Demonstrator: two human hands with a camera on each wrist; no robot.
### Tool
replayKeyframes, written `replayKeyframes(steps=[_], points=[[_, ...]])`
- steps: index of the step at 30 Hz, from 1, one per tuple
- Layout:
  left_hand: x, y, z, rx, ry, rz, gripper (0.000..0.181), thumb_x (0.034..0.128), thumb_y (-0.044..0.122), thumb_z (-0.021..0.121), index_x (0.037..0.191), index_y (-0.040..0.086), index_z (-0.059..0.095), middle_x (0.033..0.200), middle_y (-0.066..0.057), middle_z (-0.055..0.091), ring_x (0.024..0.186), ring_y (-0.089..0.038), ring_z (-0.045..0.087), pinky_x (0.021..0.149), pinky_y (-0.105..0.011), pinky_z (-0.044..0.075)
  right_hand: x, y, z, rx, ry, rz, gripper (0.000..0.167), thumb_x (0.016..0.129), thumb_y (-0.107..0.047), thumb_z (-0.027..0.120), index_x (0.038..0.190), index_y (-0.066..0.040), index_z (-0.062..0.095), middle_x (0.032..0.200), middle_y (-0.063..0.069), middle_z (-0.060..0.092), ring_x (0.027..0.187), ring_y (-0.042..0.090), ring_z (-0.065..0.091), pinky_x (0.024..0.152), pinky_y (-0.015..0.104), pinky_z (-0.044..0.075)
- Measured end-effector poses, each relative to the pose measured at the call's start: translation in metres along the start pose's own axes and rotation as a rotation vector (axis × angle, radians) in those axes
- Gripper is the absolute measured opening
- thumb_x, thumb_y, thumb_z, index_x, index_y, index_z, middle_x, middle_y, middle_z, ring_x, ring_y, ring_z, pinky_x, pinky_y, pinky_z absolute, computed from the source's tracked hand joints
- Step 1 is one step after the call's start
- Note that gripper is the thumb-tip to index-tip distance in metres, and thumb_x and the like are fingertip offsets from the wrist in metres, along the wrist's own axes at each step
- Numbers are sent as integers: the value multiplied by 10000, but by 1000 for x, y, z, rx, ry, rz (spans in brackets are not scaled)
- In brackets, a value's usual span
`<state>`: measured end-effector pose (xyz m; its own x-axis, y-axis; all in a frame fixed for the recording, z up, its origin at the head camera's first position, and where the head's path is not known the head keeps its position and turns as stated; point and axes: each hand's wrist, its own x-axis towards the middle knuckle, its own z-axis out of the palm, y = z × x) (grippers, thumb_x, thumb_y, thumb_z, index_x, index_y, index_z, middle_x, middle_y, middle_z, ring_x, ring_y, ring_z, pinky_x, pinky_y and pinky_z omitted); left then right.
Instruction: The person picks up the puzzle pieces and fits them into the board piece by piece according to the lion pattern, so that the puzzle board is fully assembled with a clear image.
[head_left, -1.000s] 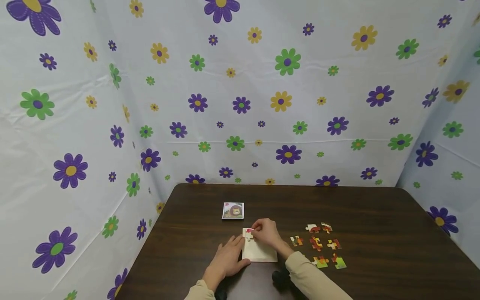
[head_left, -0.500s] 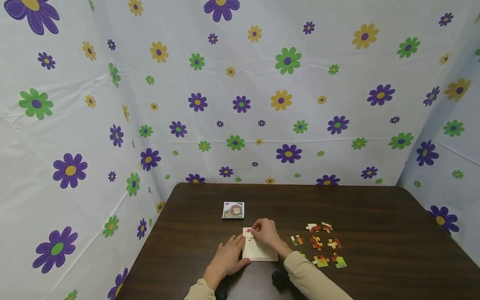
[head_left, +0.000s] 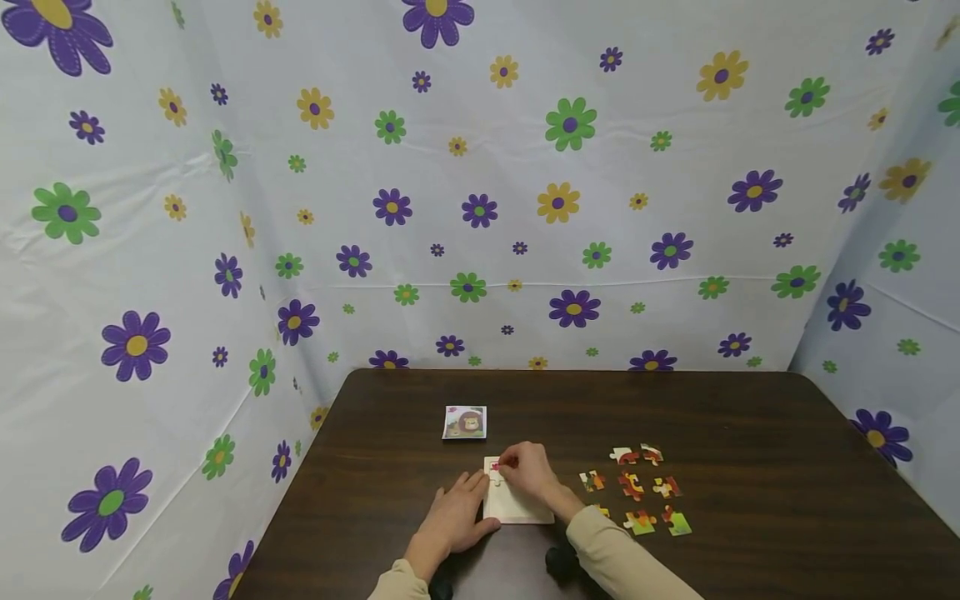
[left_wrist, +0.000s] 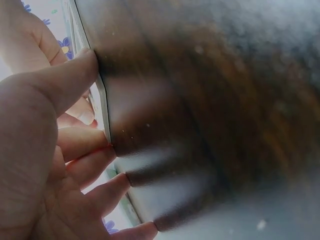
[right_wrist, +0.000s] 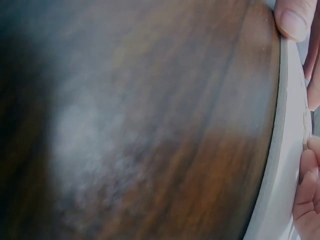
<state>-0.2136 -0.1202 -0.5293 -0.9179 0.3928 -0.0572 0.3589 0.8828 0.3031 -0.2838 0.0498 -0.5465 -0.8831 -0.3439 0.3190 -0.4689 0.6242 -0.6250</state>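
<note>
A pale square puzzle board (head_left: 517, 507) lies on the dark table in front of me. My left hand (head_left: 452, 515) rests on the table at the board's left side, fingers extended and thumb by its near left corner. In the left wrist view, the left fingertips (left_wrist: 102, 145) touch the tabletop along the board's edge. Over the far left part of the board, my right hand (head_left: 527, 472) pinches a puzzle piece (head_left: 495, 467) with a pink flower print. The fingers hide part of that piece. In the right wrist view, the right hand (right_wrist: 307, 200) shows only partly, beside the board's edge.
Several loose puzzle pieces (head_left: 632, 485) lie right of the board, some partly behind the right sleeve (head_left: 622, 550). A lion picture card (head_left: 464, 422) lies beyond the board. A flowered cloth (head_left: 517, 333) hangs behind the table (head_left: 750, 467).
My right hand has shifted slightly left over the puzzle piece and covers more of it. My left hand stays where it was. The head view has moved a little.
</note>
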Motion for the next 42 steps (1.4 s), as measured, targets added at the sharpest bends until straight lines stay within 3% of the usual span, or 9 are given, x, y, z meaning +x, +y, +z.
replayKeyframes(steps=[8, 17, 24, 35, 42], points=[[2, 1, 0, 19, 12, 10, 702, 851, 469, 676, 1380, 44, 496, 1417, -125, 488, 1288, -390, 444, 897, -662, 394, -5, 0, -3, -25, -28, -84, 127, 693, -39, 760, 806, 8, 731, 734, 36, 606, 668, 96, 491, 596, 235, 419], [3, 2, 4, 24, 36, 26, 688, 846, 469, 678, 1363, 45, 515, 1403, -127, 502, 1262, -432, 453, 881, -674, 394, -8, 6, -2, -44, -37, -147, 173, 704, -73, 782, 849, 4, 730, 769, 43, 595, 658, 97, 501, 583, 215, 429], [6, 2, 5, 17, 36, 27, 690, 846, 467, 679, 1365, 44, 514, 1407, -127, 499, 1272, -434, 444, 884, -680, 387, -10, 8, -2, -44, 1, -188, 164, 710, -30, 762, 861, 20, 721, 762, 78, 586, 643, 110, 496, 564, 215, 429], [7, 2, 3, 14, 42, 40, 683, 852, 448, 682, 1364, 29, 511, 1403, -137, 502, 1272, -438, 443, 881, -679, 392, -9, 8, -4, -71, -6, -137, 191, 721, -65, 776, 887, 13, 722, 817, 96, 628, 625, 109, 519, 567, 222, 439], [7, 2, 3, 24, 24, 34, 685, 852, 463, 675, 1369, 45, 510, 1413, -121, 494, 1282, -422, 438, 894, -665, 393, -8, 8, -8, -90, -39, -102, 262, 695, -107, 824, 906, 3, 716, 842, 85, 658, 693, 131, 530, 610, 253, 438]])
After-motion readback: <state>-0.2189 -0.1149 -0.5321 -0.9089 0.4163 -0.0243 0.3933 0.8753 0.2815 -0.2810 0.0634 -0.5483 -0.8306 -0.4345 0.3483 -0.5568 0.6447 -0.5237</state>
